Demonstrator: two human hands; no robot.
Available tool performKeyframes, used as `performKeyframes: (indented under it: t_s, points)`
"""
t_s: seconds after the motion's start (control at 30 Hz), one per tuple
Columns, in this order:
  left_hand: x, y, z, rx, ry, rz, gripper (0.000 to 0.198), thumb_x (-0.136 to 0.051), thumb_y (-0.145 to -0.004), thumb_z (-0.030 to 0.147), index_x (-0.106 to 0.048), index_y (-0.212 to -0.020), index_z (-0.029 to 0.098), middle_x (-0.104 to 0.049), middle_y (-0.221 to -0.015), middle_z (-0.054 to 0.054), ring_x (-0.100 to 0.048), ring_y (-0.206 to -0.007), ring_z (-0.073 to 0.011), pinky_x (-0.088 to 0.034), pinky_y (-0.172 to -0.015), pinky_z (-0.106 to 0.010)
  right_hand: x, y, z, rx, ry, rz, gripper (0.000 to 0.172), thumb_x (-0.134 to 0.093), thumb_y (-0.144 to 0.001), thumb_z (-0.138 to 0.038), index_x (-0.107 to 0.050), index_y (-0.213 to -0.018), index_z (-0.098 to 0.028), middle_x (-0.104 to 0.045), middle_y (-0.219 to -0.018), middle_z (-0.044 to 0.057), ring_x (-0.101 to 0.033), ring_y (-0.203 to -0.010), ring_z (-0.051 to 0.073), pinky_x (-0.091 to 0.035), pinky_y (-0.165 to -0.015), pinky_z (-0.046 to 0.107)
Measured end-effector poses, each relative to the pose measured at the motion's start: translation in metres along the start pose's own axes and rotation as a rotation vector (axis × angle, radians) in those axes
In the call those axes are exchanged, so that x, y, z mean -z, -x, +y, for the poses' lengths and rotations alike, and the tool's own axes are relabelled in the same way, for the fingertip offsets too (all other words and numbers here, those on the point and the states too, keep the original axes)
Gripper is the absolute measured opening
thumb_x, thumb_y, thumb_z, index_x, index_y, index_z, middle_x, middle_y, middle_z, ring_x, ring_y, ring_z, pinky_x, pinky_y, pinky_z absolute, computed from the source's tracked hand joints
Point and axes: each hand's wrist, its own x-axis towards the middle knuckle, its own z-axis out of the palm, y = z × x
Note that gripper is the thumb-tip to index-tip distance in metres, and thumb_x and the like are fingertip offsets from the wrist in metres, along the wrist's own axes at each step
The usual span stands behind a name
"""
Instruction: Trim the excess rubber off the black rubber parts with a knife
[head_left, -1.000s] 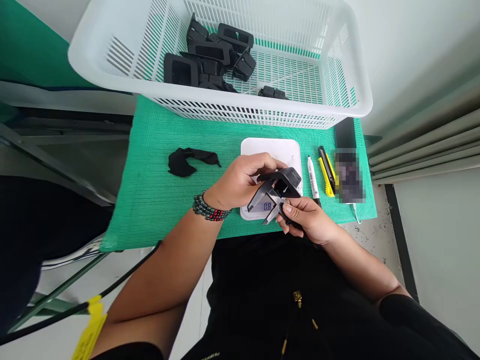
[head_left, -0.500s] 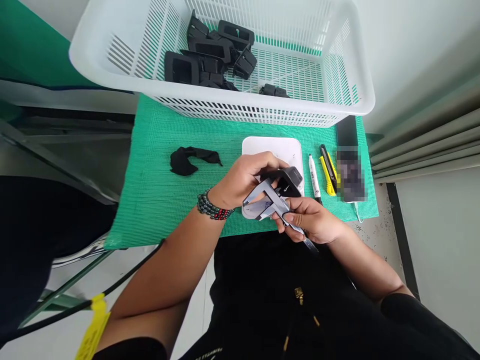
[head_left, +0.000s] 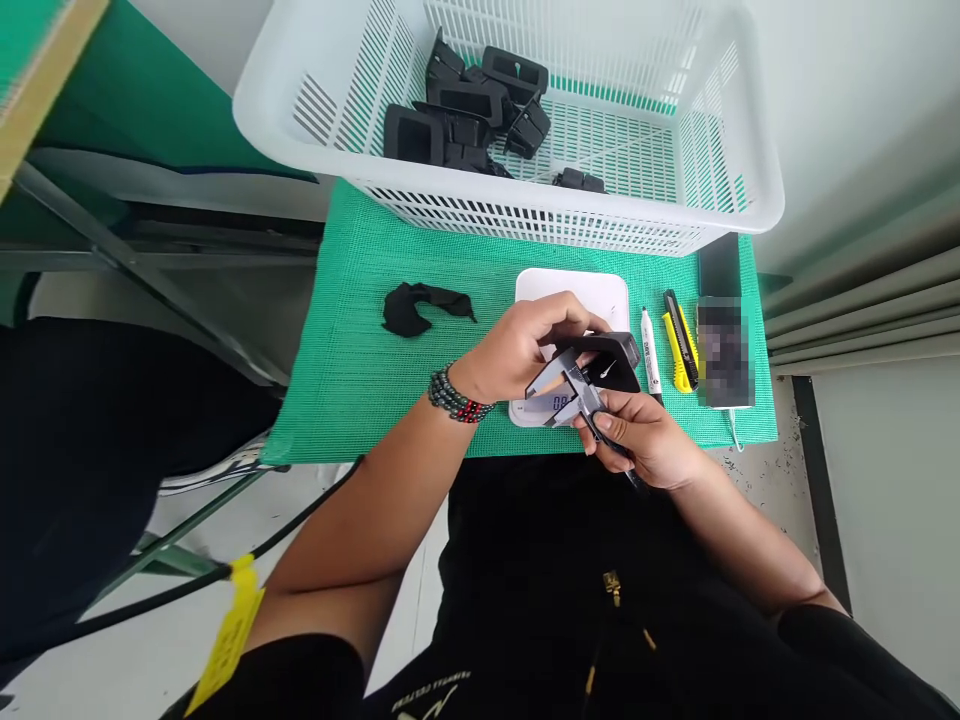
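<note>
My left hand [head_left: 525, 345] is closed on a black plastic part [head_left: 621, 362] with a rectangular opening, held above a white digital scale [head_left: 574, 288]. In my right hand [head_left: 645, 440] is a metal vernier caliper [head_left: 581, 392], gripped by its slide with the thumb on top. The caliper's jaws are apart and point up and left, close to the underside of the part. Whether they touch it I cannot tell. Part of the scale's display shows below the caliper, its reading half covered.
A white plastic basket [head_left: 510, 205] at the back holds several similar black parts [head_left: 416, 135]. On the green mesh cover [head_left: 345, 330] lie a crumpled black cloth [head_left: 424, 305], a marker [head_left: 650, 350], a yellow box cutter [head_left: 680, 345] and a blurred-out device [head_left: 725, 350] with a cable.
The view has swung left, so everything sits further right. The black part is tilted more level, with its opening turned toward me. Both hands keep their holds.
</note>
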Motion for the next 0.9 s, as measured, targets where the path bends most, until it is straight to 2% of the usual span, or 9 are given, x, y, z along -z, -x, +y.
performKeyframes:
  t_s: [0.1,0.2,0.3,0.43,0.6,0.9]
  points:
    - [0.0051,0.0018,-0.0001,0.015,0.084,-0.134,0.035,-0.089,-0.081,0.036,-0.058,-0.089,0.023,-0.079,-0.106,-0.012,-0.08,-0.098,-0.0255,-0.066,-0.077,-0.034,0.0008,0.0017,0.0,0.008,0.009,0.003,0.041,-0.081,-0.088,-0.054,-0.07,-0.093,-0.015,-0.066,-0.072,-0.002,-0.04,-0.039,0.002,-0.021,-0.039,0.022]
    - [0.0084,0.0041,-0.0006,0.046,0.181,-0.197,0.032,-0.086,-0.082,0.024,-0.058,-0.098,0.023,-0.078,-0.123,-0.016,-0.08,-0.103,-0.0268,-0.067,-0.078,-0.034,0.0028,0.0036,0.0009,0.017,0.006,0.006,0.041,-0.081,-0.088,-0.054,-0.071,-0.092,-0.014,-0.067,-0.07,-0.002,-0.04,-0.038,0.002,-0.02,-0.039,0.022]
    - [0.0092,0.005,-0.0015,0.057,0.233,-0.243,0.031,-0.082,-0.083,0.016,-0.059,-0.102,0.022,-0.076,-0.129,-0.018,-0.08,-0.106,-0.0254,-0.067,-0.08,-0.031,0.0053,0.0046,0.0032,0.016,0.005,0.009,0.042,-0.081,-0.088,-0.055,-0.071,-0.093,-0.014,-0.068,-0.069,-0.002,-0.04,-0.037,0.002,-0.019,-0.038,0.022]
    - [0.0087,0.0044,-0.0026,0.063,0.274,-0.233,0.031,-0.083,-0.082,0.011,-0.061,-0.102,0.022,-0.077,-0.128,-0.016,-0.08,-0.109,-0.0245,-0.067,-0.082,-0.027,0.0068,0.0047,0.0066,0.02,-0.015,0.015,0.043,-0.081,-0.088,-0.056,-0.071,-0.093,-0.014,-0.068,-0.069,-0.002,-0.04,-0.037,0.002,-0.019,-0.037,0.021]
    - [0.0076,0.0026,-0.0022,0.094,0.329,-0.21,0.032,-0.085,-0.084,0.014,-0.06,-0.103,0.02,-0.077,-0.128,-0.017,-0.079,-0.115,-0.0264,-0.068,-0.087,-0.031,0.0061,0.0028,0.0073,0.054,-0.063,-0.007,0.04,-0.081,-0.089,-0.054,-0.071,-0.094,-0.015,-0.068,-0.07,-0.002,-0.04,-0.037,0.002,-0.021,-0.038,0.021]
    - [0.0026,-0.0005,-0.0027,0.069,0.429,-0.181,0.026,-0.083,-0.089,0.019,-0.06,-0.101,0.02,-0.078,-0.127,-0.016,-0.081,-0.109,-0.0253,-0.068,-0.082,-0.03,0.0081,-0.0003,0.004,0.07,-0.072,-0.064,0.032,-0.082,-0.091,-0.045,-0.071,-0.1,-0.016,-0.07,-0.084,0.0,-0.057,-0.047,0.006,-0.036,-0.041,0.02]
